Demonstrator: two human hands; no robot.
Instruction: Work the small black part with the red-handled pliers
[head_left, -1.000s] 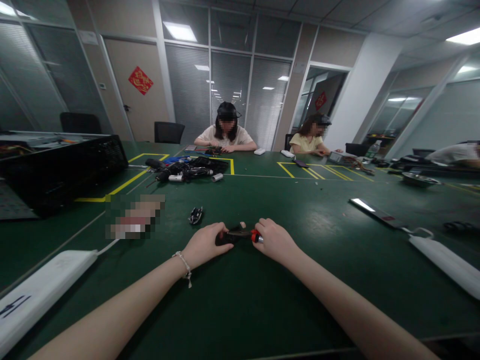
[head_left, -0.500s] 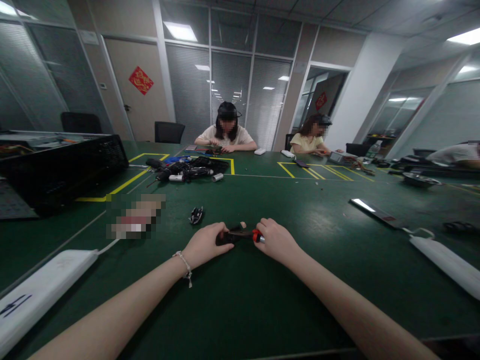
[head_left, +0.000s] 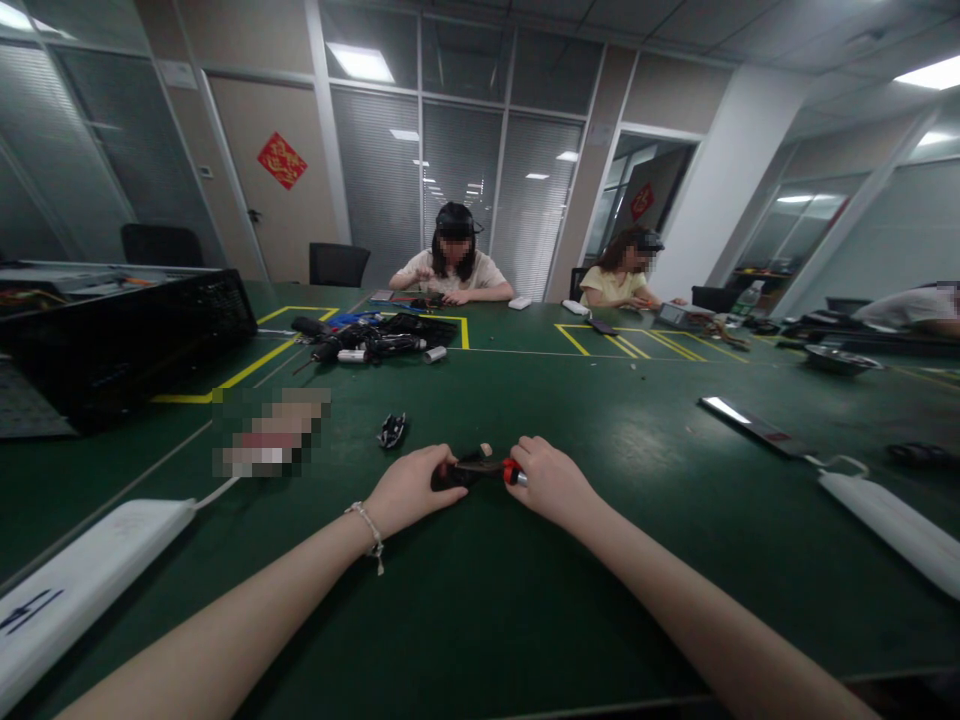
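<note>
My left hand is clenched around a small black part, held low at the green surface just in front of me. My right hand grips a screwdriver near its red collar, tip against the part. I judge the part light, rigid and prone to skidding, best pinched by its sides.

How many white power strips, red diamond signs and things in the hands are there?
White power strips: 2
Red diamond signs: 2
Things held: 2, a black part in the left hand, a red-tipped tool in the right hand
Total: 6
</note>
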